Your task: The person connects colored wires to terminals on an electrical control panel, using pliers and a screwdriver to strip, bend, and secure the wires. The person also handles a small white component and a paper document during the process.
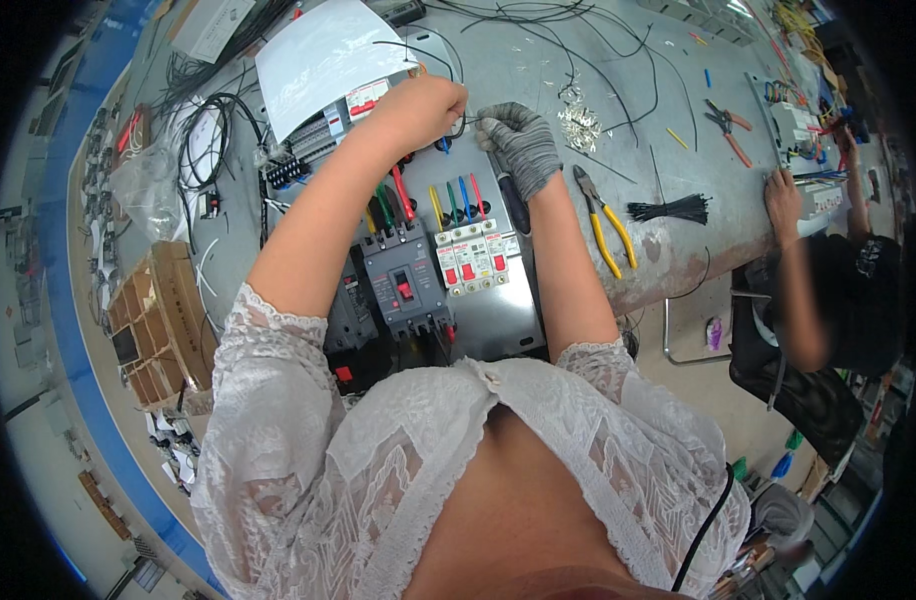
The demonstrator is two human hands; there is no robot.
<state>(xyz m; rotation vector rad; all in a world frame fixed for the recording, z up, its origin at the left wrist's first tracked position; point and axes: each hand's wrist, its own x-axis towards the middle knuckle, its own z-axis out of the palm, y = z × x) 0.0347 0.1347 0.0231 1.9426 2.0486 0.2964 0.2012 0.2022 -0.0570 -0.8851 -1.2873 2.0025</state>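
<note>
My bare left hand (423,112) is closed, its fingertips turned away, where a thin black wire (462,72) curves past them. Facing it, my right hand (523,147) in a grey striped glove pinches the same wire between thumb and fingers. Both are above a metal panel (513,300) of electrical parts. On the panel are a large dark grey circuit breaker (405,285) and a row of white miniature breakers (471,258) with red switches. Yellow, green, blue and red sleeved wires (466,195) rise from that row. A dark-handled tool (513,200) lies under my right wrist.
Yellow-handled pliers (605,225), black cable ties (670,209) and a pile of small metal terminals (579,122) lie to the right. A white sheet (323,62) covers the panel's far end. A cardboard divider box (163,325) stands left. Another person's hand (784,203) rests at the right edge.
</note>
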